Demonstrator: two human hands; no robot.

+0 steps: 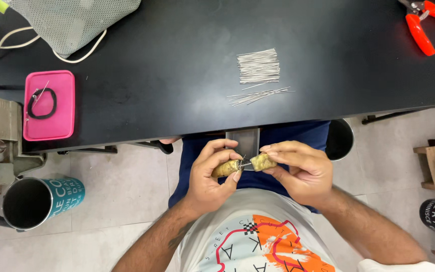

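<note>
Person's left hand pinches a yellowish-brown stubby cork-like piece; right hand grips a matching second yellowish piece. Both held over the lap, near side of the black table. Pieces lie end to end, long axes roughly left-right, w/ a thin metal pin bridging the gap btwn them. Silver pin pile sits farther off, on the table

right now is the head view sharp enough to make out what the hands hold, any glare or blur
Head view: even, soft light, shadows faint. The black table shows a dull sheen, no harsh glare. The left hand and right hand look sharp, each holding a yellowish piece; the thin wire between them is too small to tell. The wire pins look crisp. Edges bow slightly near the corners.
</note>
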